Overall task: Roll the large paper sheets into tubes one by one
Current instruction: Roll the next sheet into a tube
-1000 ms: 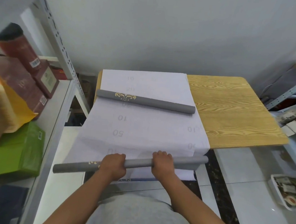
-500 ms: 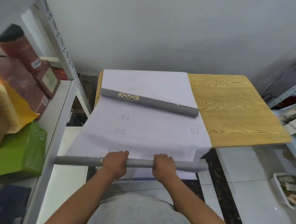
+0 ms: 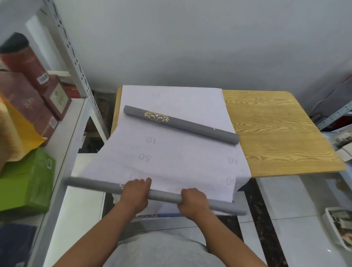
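Grey roll (image 3: pixel 163 195) lies across the near, hanging end of the white sheet (image 3: pixel 174 154), off the table's near edge, tilted slightly so its right end sits lower. Both hands hold it from above: the left hand (image 3: pixel 135 192) is curled over it near the middle, just right of a gold mark, and the right hand (image 3: pixel 192 200) is wrapped round it a little further right — bare roll shows between them. The sheet runs up from the roll and lies flat over the left part of the wooden table (image 3: pixel 274 129), faint reversed numbers showing through it. A second grey roll (image 3: pixel 180 124) with a gold ornament rests on the sheet further back, lying aslant, untouched. To the left stands a metal shelf (image 3: pixel 67 147) bearing a green box (image 3: pixel 17 183) and dark red boxes (image 3: pixel 28 101).
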